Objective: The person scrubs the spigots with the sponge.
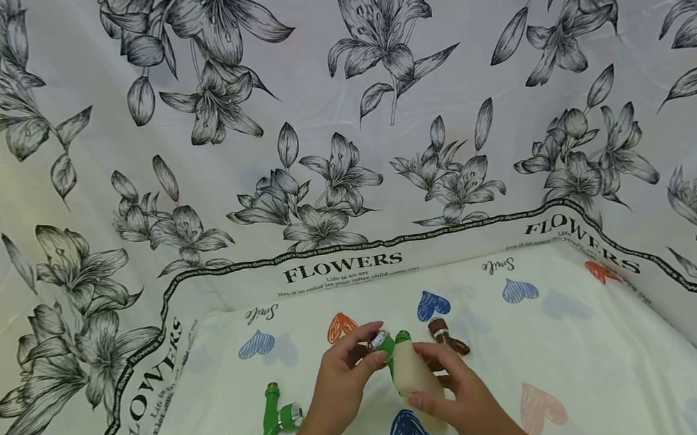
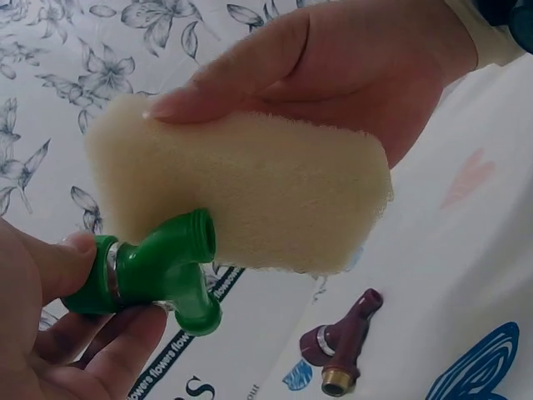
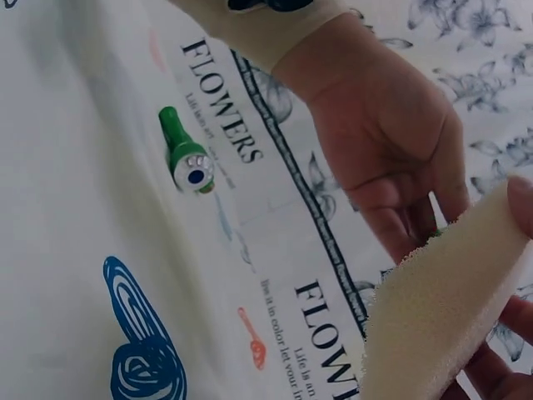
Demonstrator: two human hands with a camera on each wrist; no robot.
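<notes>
- So the green tap (image 2: 154, 271) is up off the cloth, between the person's two hands, with its spout and threaded end pointing away from the left palm.
- Left hand (image 1: 345, 366) has it pinched by the chunky knob end, thumb on one side and fingers on the other, right by the silver ring.
- Right next to it there's a cream-coloured sponge (image 2: 250, 187), kind of a thick slab with a fuzzy edge. Honestly can't tell if it's actually touching the tap.
- Right hand (image 1: 455, 382) is clamped on that sponge, thumb on one face, fingers round the other.
- Second green tap (image 1: 274, 417) is lying on the cloth, off to the left of the left hand, silver ring and fancy round knob end showing.
- Brown tap (image 1: 447, 337) is lying on the cloth too, just past the right hand's fingers, also with a silver ring.
- White cloth (image 1: 620, 359) under it all, printed with blue, orange and pink hearts plus "Smile".
- Behind that, a white curtain (image 1: 320, 122) covered in black line-drawn lilies, "FLOWERS" lettered along the bottom.
</notes>
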